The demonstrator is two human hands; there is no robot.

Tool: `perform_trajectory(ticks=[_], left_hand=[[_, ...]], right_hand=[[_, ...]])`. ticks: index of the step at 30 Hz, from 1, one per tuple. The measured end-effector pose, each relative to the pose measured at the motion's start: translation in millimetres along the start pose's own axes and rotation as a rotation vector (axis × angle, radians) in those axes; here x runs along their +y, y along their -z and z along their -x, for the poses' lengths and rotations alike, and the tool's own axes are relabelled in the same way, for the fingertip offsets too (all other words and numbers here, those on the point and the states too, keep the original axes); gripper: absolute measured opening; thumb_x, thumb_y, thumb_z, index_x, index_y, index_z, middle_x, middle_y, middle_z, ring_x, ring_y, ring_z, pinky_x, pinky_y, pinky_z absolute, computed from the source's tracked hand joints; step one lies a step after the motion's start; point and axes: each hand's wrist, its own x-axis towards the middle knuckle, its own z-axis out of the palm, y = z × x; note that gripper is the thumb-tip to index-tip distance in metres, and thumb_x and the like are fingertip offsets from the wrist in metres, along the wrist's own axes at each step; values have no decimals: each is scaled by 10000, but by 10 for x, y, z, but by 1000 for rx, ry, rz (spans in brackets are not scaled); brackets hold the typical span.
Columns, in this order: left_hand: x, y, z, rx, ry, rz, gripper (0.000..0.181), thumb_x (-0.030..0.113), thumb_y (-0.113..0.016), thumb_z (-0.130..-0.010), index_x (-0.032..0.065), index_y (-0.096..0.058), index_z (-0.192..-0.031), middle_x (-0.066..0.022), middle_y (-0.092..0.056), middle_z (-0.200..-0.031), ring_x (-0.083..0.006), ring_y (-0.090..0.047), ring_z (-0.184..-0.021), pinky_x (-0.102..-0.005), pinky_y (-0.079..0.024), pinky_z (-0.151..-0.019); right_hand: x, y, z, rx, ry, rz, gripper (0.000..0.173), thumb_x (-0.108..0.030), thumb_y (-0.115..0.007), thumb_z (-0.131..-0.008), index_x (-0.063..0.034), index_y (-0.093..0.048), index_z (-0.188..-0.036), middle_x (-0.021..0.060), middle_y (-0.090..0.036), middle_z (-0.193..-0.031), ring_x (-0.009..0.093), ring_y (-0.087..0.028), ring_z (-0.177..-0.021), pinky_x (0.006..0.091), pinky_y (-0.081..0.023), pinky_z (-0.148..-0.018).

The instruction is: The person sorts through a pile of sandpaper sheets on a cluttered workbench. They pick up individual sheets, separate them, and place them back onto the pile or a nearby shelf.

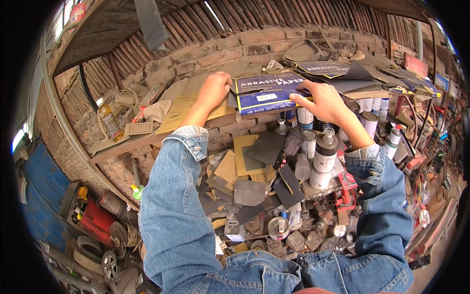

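A dark blue pack of abrasive paper [264, 90] with yellow lines and a small white label lies at the front of an upper shelf. My left hand [217, 87] is at its left edge, fingers curled and partly hidden, with a dark sheet showing just below them. Over the right front corner, my right hand [325, 100] grips the pack, thumb and fingers on its top and front. Beneath my left forearm are yellowish abrasive sheets [180, 112]. A second blue abrasive paper wrapper [323, 68] lies behind, among loose dark sheets [354, 82].
A bottle of yellow liquid [110, 121] stands at the shelf's left. On the lower shelf are scattered sandpaper pieces [249, 191] and stacked paint cans [325, 154]. A red drum [96, 222] stands at lower left. A metal panel [149, 24] hangs above the shelf.
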Motion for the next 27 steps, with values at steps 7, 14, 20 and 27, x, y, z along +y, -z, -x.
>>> perform_trajectory(ticks=[7,14,20,27], left_hand=[[-178,48,-22,-191,311,393,106,-36,-642,-804,5,-693,-887,-62,-698,-940,-166,-654,-906,-311,-511,-848],[-182,31,-18,61,716,740,252,-28,-628,-842,-41,-605,-1092,-117,-689,-944,-220,-673,-840,-306,-559,-753],[-23,99,-85,-140,1015,664,243,59,-660,-878,-122,-571,-1015,-127,-649,-803,-193,-608,-582,-296,-528,-500],[-73,-185,-221,-300,906,447,210,84,-664,-882,-102,-630,-973,-76,-571,-660,-142,-529,-547,-294,-435,-473]], right_hand=[[31,16,28,19,9,6,651,-607,-544,-869,30,-636,-965,221,-648,-737,389,-643,-774,462,-488,-713],[6,18,29,9,4,5,647,-606,-540,-873,24,-639,-981,216,-655,-758,383,-646,-791,461,-489,-722],[12,-3,49,0,-9,23,634,-597,-532,-881,16,-645,-996,214,-660,-775,381,-648,-802,459,-494,-734],[-3,27,63,20,-12,23,619,-593,-522,-888,10,-659,-926,206,-659,-771,379,-648,-802,459,-495,-728]])
